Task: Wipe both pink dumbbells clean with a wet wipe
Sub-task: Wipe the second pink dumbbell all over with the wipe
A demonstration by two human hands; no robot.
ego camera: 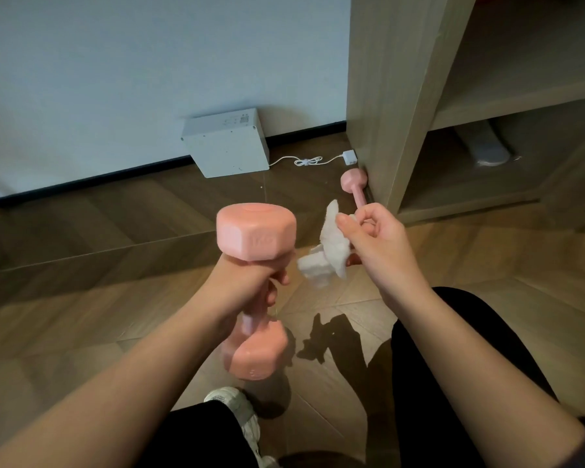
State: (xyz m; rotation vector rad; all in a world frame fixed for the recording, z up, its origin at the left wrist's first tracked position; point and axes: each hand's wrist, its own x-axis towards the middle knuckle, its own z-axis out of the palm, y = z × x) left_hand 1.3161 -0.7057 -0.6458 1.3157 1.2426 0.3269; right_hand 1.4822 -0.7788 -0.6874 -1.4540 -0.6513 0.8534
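Left hand (247, 282) fingers (279, 276) clench dumbbell (255, 238) handle, long axis near-upright; right hand (375, 238) pinches wipe (333, 243).

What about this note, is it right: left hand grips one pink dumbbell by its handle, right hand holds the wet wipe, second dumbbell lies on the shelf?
Not the shelf: the head view shows the second dumbbell lying on the floor beside the cabinet. The left hand does grip the first dumbbell by its handle, and the right hand holds the wet wipe.
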